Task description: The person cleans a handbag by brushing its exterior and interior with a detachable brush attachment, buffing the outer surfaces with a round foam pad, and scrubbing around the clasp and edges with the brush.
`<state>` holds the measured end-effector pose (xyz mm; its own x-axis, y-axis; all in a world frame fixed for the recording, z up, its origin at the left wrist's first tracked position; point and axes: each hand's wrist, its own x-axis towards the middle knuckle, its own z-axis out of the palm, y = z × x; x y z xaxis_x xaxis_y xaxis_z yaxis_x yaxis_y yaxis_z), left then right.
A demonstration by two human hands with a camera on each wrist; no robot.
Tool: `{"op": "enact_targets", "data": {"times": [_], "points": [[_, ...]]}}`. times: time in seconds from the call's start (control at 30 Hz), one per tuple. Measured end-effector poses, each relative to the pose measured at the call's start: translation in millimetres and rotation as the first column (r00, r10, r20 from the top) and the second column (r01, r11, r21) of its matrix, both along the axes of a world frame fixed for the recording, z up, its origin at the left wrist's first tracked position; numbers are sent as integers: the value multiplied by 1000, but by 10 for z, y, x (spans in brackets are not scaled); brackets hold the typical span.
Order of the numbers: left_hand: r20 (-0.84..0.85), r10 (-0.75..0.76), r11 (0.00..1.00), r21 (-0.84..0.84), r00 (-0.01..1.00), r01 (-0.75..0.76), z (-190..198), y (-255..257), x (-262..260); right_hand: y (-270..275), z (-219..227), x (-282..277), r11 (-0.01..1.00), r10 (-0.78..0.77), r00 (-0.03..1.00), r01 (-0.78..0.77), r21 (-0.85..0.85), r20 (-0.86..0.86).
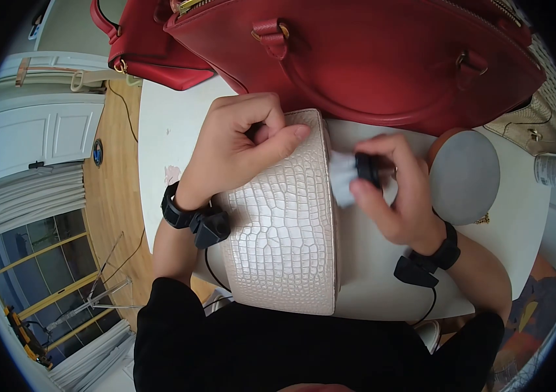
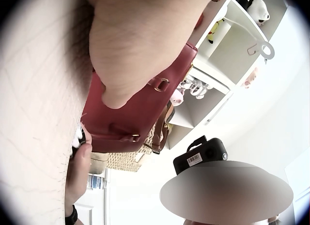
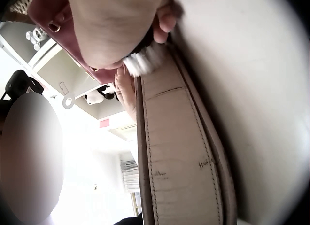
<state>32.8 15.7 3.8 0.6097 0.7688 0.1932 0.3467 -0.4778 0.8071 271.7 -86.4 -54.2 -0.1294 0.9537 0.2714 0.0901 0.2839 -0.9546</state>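
Observation:
A cream crocodile-embossed handbag (image 1: 284, 242) lies on the white table close to the person's body. My left hand (image 1: 238, 140) holds its far end, thumb lying on the textured face and the other fingers curled at the edge. My right hand (image 1: 402, 189) grips a brush (image 1: 344, 179) with a black back and white bristles, blurred in the head view. In the right wrist view, the bristles meet the bag's narrow stitched side (image 3: 179, 138), which bears a crease and dark scuffs.
A large red handbag (image 1: 369, 65) stands at the table's far side, with a smaller red bag (image 1: 157, 55) to its left. To the right lie a round grey piece with a brown rim (image 1: 467, 176), a beige bag (image 1: 540, 124) and a tub (image 1: 549, 171).

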Motion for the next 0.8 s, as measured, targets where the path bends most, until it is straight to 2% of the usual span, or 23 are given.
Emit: {"op": "enact_targets", "data": {"times": [0.13,0.2,0.23,0.27,0.3,0.33,0.4,0.43,0.5,0.53,0.6,0.67,0.73,0.77,0.8], "points": [[-15,-4,1000,-4,1000,4,3,8,-13,5,25,50,979,146,988,-151,137,47],[-31,8,1000,25,999,-7,15,19,-7,1,9,15,989,122,992,-122,81,-3],[-29,7,1000,24,1000,-7,4,33,10,22,8,-36,1000,1,1000,-1,0,17],[-13,5,992,127,1000,-3,-13,52,35,32,9,-60,990,-117,992,121,-77,48],[3,1,973,229,1000,-2,-24,59,50,32,33,-34,990,-122,984,130,-55,130],[6,1,974,228,1000,-2,-18,59,59,31,7,-39,990,-123,984,131,-56,133],[-80,-41,978,200,996,56,4,59,71,27,-62,-59,989,-120,990,114,92,69],[-76,-39,979,199,996,53,3,50,63,10,-46,-37,989,-119,990,112,92,74],[-87,-64,997,26,994,67,6,23,34,-30,8,22,993,66,998,-68,99,26],[-84,-63,998,25,994,65,9,18,32,-22,24,32,993,67,997,-70,98,28],[-101,-68,997,-36,993,65,28,12,38,-15,39,44,959,175,983,-185,215,62],[-129,-66,997,-57,989,59,57,-1,41,-11,31,36,964,185,982,-191,185,47],[-159,-62,996,-78,985,50,60,-1,50,2,2,-61,996,-87,991,89,-12,100],[-206,-95,995,-14,974,94,55,9,55,2,-45,-88,987,-110,992,117,-108,64],[-255,-127,988,49,959,144,56,17,61,0,-32,-86,986,-117,991,123,-113,61]]}}
